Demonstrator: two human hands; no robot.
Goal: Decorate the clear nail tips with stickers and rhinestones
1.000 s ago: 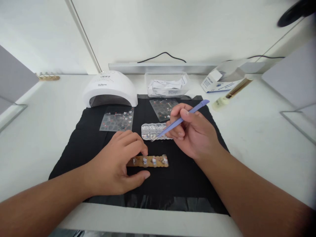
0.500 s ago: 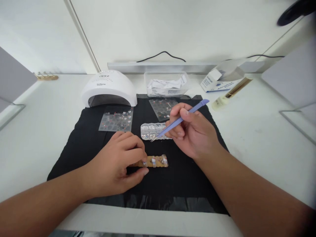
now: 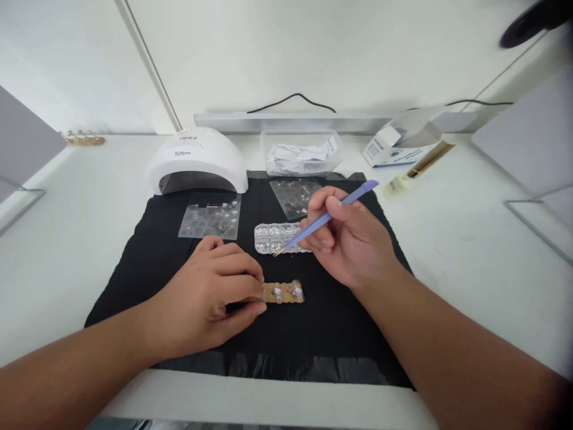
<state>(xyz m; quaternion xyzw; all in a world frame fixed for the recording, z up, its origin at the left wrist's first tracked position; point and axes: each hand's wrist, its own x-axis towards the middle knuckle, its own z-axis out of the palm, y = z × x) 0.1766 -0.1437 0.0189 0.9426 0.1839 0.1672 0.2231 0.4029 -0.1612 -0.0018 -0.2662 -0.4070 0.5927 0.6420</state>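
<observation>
My left hand [image 3: 224, 286] is closed, thumb and fingertips together around the left end of a gold strip [image 3: 289, 294], which lies on the black cloth. Small clear nail tips [image 3: 278, 292] with white character decorations are mounted along the strip; its left part is hidden under my fingers. My right hand [image 3: 347, 239] grips a slim purple tool [image 3: 329, 217] between thumb and fingers. Its thin pale tip points down and left, above the front edge of a clear compartment case [image 3: 268, 230] filled with tiny gems. My right fingers cover the case's right end.
A white nail lamp [image 3: 199, 161] stands at the back left. Two clear sticker sheets [image 3: 209, 218] lie on the black cloth [image 3: 147, 263]. Behind are a plastic tub [image 3: 299, 167] of white packets, an open white box [image 3: 394, 149] and a small bottle [image 3: 398, 186] with brown sticks.
My left fingers have drawn together and cover a nail tip on the strip that showed before. The right hand and purple tool have hardly moved.
</observation>
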